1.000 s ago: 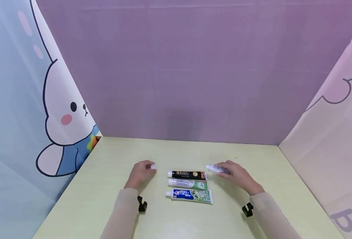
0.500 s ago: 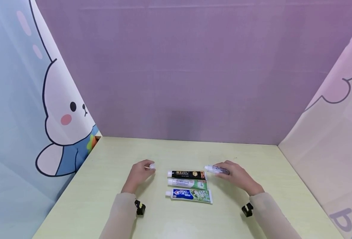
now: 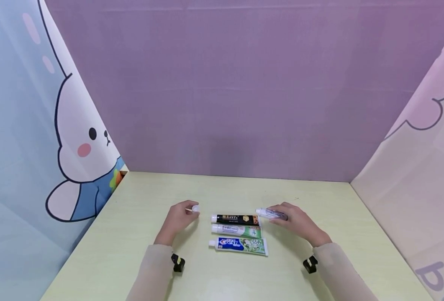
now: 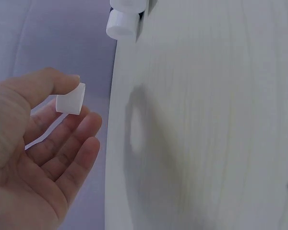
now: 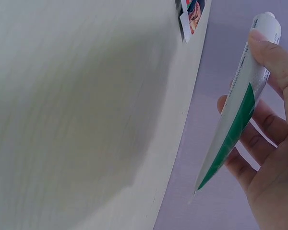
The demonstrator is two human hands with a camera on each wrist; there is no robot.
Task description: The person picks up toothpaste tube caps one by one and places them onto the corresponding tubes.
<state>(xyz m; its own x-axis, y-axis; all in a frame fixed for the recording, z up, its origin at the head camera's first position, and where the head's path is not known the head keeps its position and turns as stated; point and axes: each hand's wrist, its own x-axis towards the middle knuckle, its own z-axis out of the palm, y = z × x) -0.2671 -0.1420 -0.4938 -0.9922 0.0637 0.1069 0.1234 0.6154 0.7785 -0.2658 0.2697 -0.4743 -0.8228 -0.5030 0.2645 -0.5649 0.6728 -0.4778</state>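
Note:
Pinched between the thumb and index finger of my left hand (image 3: pixel 178 219) is a small white toothpaste cap (image 4: pixel 70 99). The other fingers of that hand are loosely bent. My right hand (image 3: pixel 298 221) grips a white and green toothpaste tube (image 5: pixel 245 96), thumb on one side and fingers behind. Its narrow white nozzle end (image 5: pixel 270 15) points left toward the left hand in the head view. Both hands are above the table, with the cap and the tube well apart. Between them lie a black toothpaste tube (image 3: pixel 237 220), a white-green one (image 3: pixel 237 230) and a blue-green one (image 3: pixel 241 246).
The three lying tubes form a stack of rows on the pale wooden table (image 3: pixel 222 280), caps to the left. A purple cloth (image 3: pixel 222 92) rises behind the table's back edge. Printed curtains (image 3: pixel 18 146) hang at both sides.
My right hand has shifted slightly left with the tube. My left hand, still pinching the cap, drew back a little and then returned toward the right. The lying tubes have stayed put.

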